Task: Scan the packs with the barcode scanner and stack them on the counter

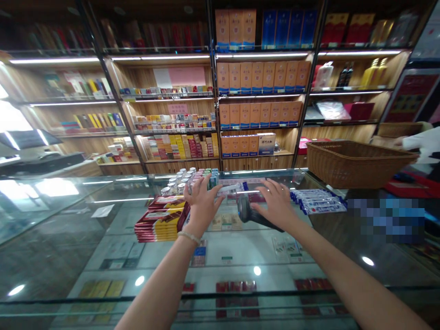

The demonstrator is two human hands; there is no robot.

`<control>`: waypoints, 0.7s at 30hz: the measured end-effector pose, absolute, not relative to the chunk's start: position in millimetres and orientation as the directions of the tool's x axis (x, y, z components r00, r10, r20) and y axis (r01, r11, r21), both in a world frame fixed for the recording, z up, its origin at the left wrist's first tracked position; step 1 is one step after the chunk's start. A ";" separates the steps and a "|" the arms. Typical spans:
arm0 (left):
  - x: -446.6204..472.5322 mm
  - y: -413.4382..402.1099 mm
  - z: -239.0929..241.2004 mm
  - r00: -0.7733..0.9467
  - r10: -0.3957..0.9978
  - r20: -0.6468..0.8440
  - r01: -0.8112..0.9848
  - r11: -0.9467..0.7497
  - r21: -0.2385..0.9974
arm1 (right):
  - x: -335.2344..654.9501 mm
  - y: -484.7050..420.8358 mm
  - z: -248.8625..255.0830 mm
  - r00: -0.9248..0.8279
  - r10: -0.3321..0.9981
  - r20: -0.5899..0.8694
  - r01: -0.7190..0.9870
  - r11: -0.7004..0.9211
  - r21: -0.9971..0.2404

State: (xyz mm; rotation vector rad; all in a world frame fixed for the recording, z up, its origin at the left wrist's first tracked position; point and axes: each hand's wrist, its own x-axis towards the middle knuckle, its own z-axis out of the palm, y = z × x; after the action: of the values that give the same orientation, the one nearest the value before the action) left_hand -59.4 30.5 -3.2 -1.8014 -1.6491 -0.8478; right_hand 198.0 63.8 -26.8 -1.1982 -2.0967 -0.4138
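Observation:
A slim blue-and-white wrapped bar [234,188] is on the glass counter between my two hands. My left hand [202,201] is open with its fingers spread, its thumb close to the bar's left end; I cannot tell whether they touch. Just beside that hand are stacked red-and-yellow packets [161,220], with several small clear jars [177,182] behind them. My right hand [277,205] is also open, fingers stretched out over the dark handheld barcode scanner [244,210]. To the right of it lies a pile of blue-and-white wrapped bars [318,201].
At the back right stands a wicker basket [357,169], with another person's sleeve [424,143] beyond it. Boxed goods line the lit shelves [261,114] behind the counter. A white paper slip [103,211] lies at left, and packs show through the glass [237,256].

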 end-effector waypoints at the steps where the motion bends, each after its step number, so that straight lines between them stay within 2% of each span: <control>1: -57.3 30.1 -3.7 0.061 0.649 0.758 0.994 -0.109 0.014 | 198.5 64.3 -25.2 -0.336 0.600 0.726 0.846 0.531 -0.048; 4: -49.5 27.4 -4.4 0.106 0.647 0.755 0.988 -0.156 -0.005 | 198.6 63.4 -21.9 -0.322 0.536 0.780 0.843 0.538 -0.022; 14: -35.9 21.5 -6.0 0.195 0.616 0.763 0.971 -0.230 -0.063 | 198.5 62.3 -21.1 -0.347 0.436 0.830 0.835 0.548 0.061; 21: -30.7 17.9 -7.0 0.270 0.592 0.759 0.953 -0.278 -0.121 | 199.3 62.4 -19.6 -0.316 0.367 0.875 0.829 0.556 0.066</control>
State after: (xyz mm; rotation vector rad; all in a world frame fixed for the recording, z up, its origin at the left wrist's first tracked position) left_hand -30.7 17.9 -7.0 -1.9659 -1.3889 -0.8078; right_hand 199.3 62.4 -19.6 -0.9703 -1.9079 -0.6583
